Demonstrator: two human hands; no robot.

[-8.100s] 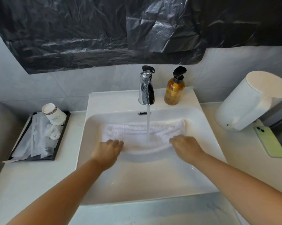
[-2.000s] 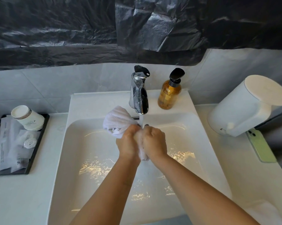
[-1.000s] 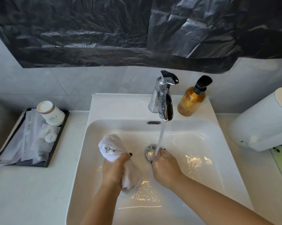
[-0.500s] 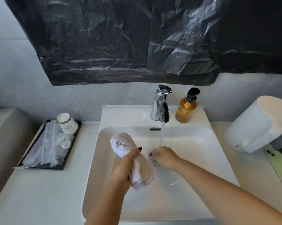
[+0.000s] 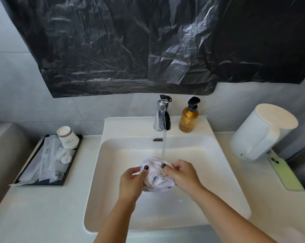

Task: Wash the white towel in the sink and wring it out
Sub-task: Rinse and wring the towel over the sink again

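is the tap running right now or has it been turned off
Running. A stream of water falls from the tap onto the towel held in the sink.

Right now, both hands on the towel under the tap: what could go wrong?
1. Water from the faucet is running onto the bunched towel that the left hand and right hand grip, so wringing here likely re-soaks it.
2. Splash may reach the green phone lying on the counter right of the sink.

Black plastic sheet (image 5: 148, 46) over grey tiles (image 5: 16, 95)
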